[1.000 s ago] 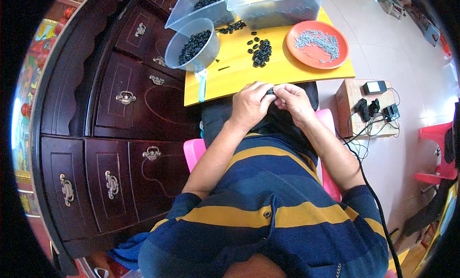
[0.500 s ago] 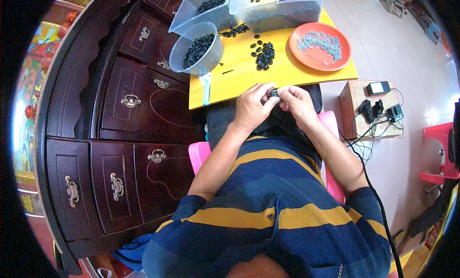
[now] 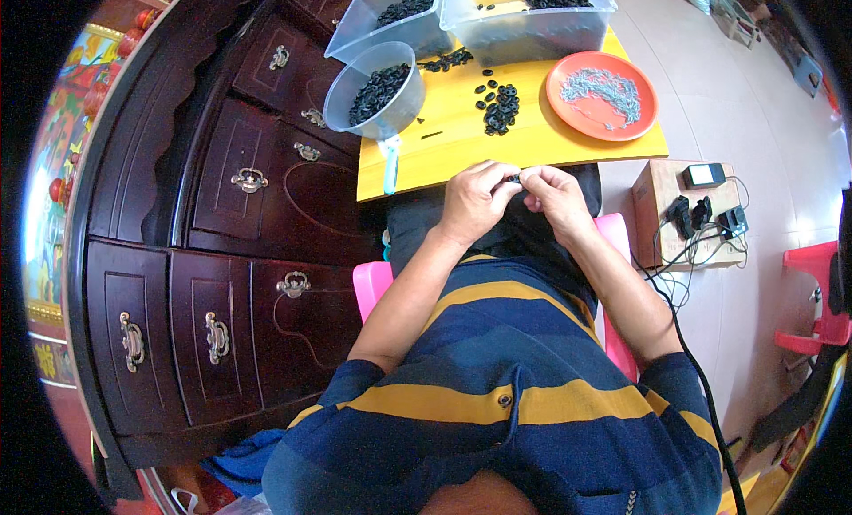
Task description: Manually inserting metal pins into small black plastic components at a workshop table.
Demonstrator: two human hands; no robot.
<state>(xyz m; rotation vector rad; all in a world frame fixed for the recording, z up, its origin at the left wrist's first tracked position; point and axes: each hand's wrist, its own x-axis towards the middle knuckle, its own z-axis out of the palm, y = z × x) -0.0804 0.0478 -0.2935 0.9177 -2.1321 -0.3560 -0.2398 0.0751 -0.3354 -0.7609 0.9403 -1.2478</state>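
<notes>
A small black oval piece point(image 3: 513, 178) is pinched between my two hands, just off the near edge of the yellow table point(image 3: 524, 151). My left hand point(image 3: 475, 200) grips it with thumb and forefinger. From the other side, the closed fingertips of my right hand point(image 3: 555, 195) press against it; whether they hold another small part is hidden. Beyond my hands lies a loose pile of black oval pieces point(image 3: 501, 109). To its right, an orange-red plate point(image 3: 570, 126) carries many small grey metal-looking bits point(image 3: 608, 89).
A clear round tub point(image 3: 406, 106) of black pieces stands at the table's left. Two clear bins point(image 3: 524, 44) line the back. A light-blue-handled tool point(image 3: 390, 167) lies at the near left edge. A wooden box point(image 3: 652, 240) with adapters and cables is right; dark cabinets point(image 3: 213, 213) are left.
The view has shifted slightly, so the table and its contents sit a little lower and farther right. The fingers have closed more tightly over the black piece, which shows less now.
</notes>
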